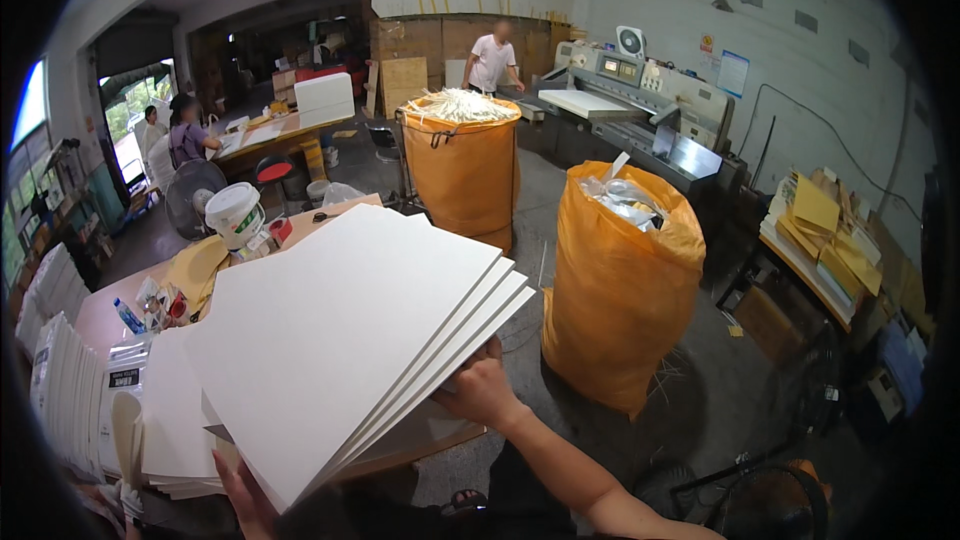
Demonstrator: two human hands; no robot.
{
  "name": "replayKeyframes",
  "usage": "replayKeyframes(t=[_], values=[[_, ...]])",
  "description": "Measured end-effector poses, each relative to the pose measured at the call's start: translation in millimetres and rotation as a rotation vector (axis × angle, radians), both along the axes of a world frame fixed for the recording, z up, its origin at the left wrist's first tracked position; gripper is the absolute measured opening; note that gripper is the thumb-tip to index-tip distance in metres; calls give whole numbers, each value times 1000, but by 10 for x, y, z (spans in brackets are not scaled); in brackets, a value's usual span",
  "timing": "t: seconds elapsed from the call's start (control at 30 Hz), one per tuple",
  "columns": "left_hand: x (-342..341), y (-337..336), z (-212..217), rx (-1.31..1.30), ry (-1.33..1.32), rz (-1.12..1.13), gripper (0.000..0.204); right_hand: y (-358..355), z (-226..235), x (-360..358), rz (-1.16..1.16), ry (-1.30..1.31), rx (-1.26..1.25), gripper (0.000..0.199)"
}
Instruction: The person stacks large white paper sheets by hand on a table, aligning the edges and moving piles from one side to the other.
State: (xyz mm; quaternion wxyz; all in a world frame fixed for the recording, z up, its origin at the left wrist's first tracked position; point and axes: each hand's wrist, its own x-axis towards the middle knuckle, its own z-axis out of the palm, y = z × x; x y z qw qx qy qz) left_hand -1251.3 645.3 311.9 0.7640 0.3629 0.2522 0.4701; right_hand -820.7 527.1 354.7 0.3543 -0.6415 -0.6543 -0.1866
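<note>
A large stack of white paper or card (pixel 340 320), fanned into several thick layers, is tilted in front of me between both hands. My right hand (pixel 482 385) is closed on its right edge, with the fingertips partly hidden beneath the layers. At the lower left corner my left hand (pixel 245 495) grips the near edge, and most of its fingers are behind the stack. More white sheets (pixel 175 410) lie on the table just left of the held stack.
On the pink table (pixel 95 315) are a white bucket (pixel 235 215), a blue bottle (pixel 128 315) and tape rolls. Two tall orange sacks (pixel 625 290) of scraps stand ahead. A cutting machine (pixel 640 90), a table of yellow packets (pixel 815 205) and several people are farther off.
</note>
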Motion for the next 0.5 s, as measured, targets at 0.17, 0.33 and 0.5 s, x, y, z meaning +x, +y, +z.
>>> replayKeyframes(t=[0.17, 0.33, 0.5], values=[[258, 31, 269, 13, 50, 24, 67, -68, 136, 17, 68, 132, -253, 53], [153, 8, 567, -10, 137, 64, 51, 91, 258, 45, 156, 223, -639, 69], [529, 90, 767, 141, 234, -53, 44, -214, 615, 134, 285, 588, -486, 75]])
